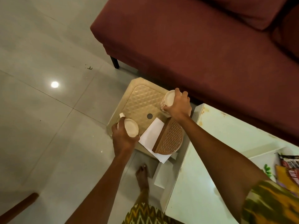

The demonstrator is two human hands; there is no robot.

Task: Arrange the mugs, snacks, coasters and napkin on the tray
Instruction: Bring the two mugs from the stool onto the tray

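A beige plastic stool (142,101) with a quilted top stands beside the sofa. My left hand (123,138) grips a white mug (131,127) at the stool's near left corner. At the far right corner my right hand (178,105) holds a second white mug (169,101) with red print on its side. Between them lies a white napkin (152,135), and a brown woven half-round piece (169,139), maybe coasters or a tray, rests partly on it. Snack packets (289,168) lie on the white table (218,138) at the right edge.
A maroon sofa (202,38) runs behind the stool. The white table stands close on the right, touching the stool's side. My bare foot (142,177) is on the tiled floor (48,126) below the stool. A brown wooden piece (17,207) shows at the bottom left.
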